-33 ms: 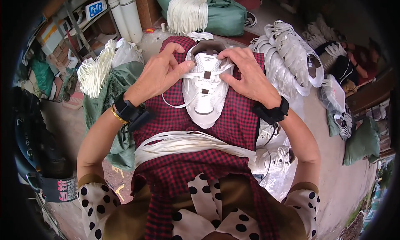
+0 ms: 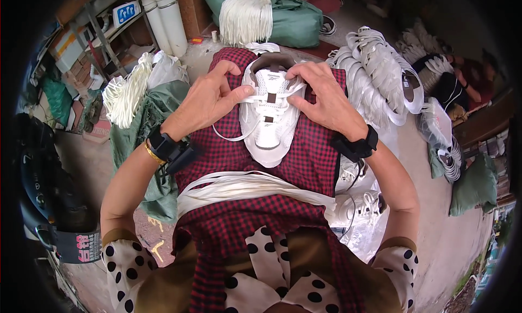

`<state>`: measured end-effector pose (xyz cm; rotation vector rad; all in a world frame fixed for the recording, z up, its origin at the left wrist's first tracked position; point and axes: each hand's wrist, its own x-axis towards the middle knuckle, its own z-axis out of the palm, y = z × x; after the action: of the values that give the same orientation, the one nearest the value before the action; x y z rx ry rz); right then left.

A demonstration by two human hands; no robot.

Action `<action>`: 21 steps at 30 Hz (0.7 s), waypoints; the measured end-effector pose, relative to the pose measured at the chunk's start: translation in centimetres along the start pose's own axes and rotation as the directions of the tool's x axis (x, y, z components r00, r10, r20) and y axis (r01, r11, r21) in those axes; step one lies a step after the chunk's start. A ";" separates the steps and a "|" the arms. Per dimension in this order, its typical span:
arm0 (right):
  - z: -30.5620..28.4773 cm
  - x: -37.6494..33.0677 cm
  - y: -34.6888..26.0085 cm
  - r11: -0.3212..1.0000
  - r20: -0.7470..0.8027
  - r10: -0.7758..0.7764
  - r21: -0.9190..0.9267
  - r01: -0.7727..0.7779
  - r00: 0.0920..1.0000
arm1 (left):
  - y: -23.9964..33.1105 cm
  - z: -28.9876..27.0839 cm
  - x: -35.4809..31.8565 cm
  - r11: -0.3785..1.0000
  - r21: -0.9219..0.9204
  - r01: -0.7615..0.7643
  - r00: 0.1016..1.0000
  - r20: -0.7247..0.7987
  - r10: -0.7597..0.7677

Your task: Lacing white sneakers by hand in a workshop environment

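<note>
A white sneaker [image 2: 269, 129] with a dark brown lining lies sole down on the red and black checked apron [image 2: 217, 147] over my lap, its toe toward me. A flat white shoelace [image 2: 236, 138] crosses its tongue and hangs in a loop on the left side. At the left of the collar, my left hand [image 2: 211, 93] has its thumb against the lacing, with the index finger spread away from it. My right hand [image 2: 321, 93] bends its thumb and fingers around the lace at the right eyelets. Some fingertips are hidden behind the shoe.
A bundle of white laces [image 2: 244, 191] lies across my lap. Other white sneakers [image 2: 356, 207] stand at my right. Lace bundles [image 2: 128, 95] rest on green sacks [image 2: 144, 128] at left; more lace coils [image 2: 370, 74] hang at right. A person [image 2: 470, 79] sits far right.
The whole view has shifted very slightly. Both hands and the sneaker keep almost the same places.
</note>
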<state>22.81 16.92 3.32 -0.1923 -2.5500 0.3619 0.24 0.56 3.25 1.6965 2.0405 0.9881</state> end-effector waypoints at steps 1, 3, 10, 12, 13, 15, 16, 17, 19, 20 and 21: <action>-0.1 0.0 0.1 1.000 -0.009 0.000 0.004 0.000 1.000 | 0.2 -0.3 -0.6 0.992 0.095 0.080 0.989 0.115 -0.091; -0.1 0.0 -0.1 1.000 0.028 0.013 -0.014 -0.012 1.000 | -0.8 -0.2 -1.2 0.999 0.015 -0.033 0.994 0.103 0.032; 0.2 -0.4 0.1 1.000 0.008 -0.024 0.016 0.024 1.000 | -5.3 -3.8 0.1 0.949 -0.305 -0.083 0.996 -0.050 0.071; 0.3 -0.3 -0.1 1.000 0.035 0.009 0.024 -0.010 0.999 | -6.0 -3.3 0.0 0.954 -0.296 -0.052 0.999 -0.015 0.050; 0.3 -0.2 -0.1 1.000 0.032 0.013 0.024 -0.014 0.999 | -6.0 -3.1 -0.1 0.956 -0.293 -0.018 1.000 0.016 0.024; 0.1 -0.2 0.0 0.993 -0.014 -0.104 -0.062 0.103 0.994 | -4.8 -2.2 -0.3 0.955 -0.277 -0.105 0.994 0.011 0.113; 0.3 -0.3 -0.1 0.993 -0.014 -0.097 -0.065 0.095 0.995 | -3.5 -2.3 -0.6 0.956 -0.292 0.019 0.995 0.102 0.011; 0.7 -0.4 -0.2 0.995 0.000 -0.078 -0.055 0.078 0.997 | -2.9 -2.3 -0.6 0.945 -0.294 0.143 0.977 0.194 -0.088; 0.7 -0.2 -0.7 0.996 0.017 -0.073 -0.049 0.074 0.997 | -3.1 -1.4 -0.7 0.925 -0.376 0.050 0.985 0.173 0.017; 0.5 -0.2 -1.0 0.999 0.039 -0.040 -0.013 0.041 0.998 | -2.9 -0.8 -0.8 0.933 -0.360 0.001 0.989 0.139 0.053; 0.4 0.0 -1.2 1.000 0.059 -0.011 0.021 0.010 0.998 | -2.7 -0.5 -0.8 0.940 -0.339 -0.049 0.991 0.103 0.089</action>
<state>22.56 15.64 3.36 -0.1624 -2.6033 0.3958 -1.86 -0.54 1.66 1.6090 1.6379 1.1542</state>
